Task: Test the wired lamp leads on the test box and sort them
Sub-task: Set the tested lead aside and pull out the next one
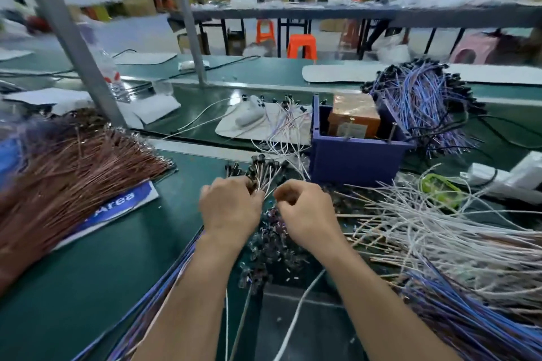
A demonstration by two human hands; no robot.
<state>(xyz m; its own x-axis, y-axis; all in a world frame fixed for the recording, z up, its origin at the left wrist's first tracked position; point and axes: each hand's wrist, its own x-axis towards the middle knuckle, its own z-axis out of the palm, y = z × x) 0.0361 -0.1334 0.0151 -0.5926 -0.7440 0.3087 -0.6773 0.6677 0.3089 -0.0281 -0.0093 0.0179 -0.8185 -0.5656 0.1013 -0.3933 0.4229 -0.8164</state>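
Green bench mat (88, 272) fills the head view, the only one I have. My left hand (231, 208) is curled round a bundle of leads (265, 174), whose black lamp heads fan out just above the knuckles. My right hand (305, 208) sits just beside it with the fingers curled in and thumb against forefinger; I cannot tell whether a single lead is pinched there. The blue test box (355, 155) stands near, beyond both hands, with an orange-brown unit (353, 117) inside it.

To do this step well, I judge I should keep the left grip firm and low on the bundle. The right should tease out one lead by its wire, not its head, so the neighbours do not drag along. Loose white leads (440, 228) to the right could snag.
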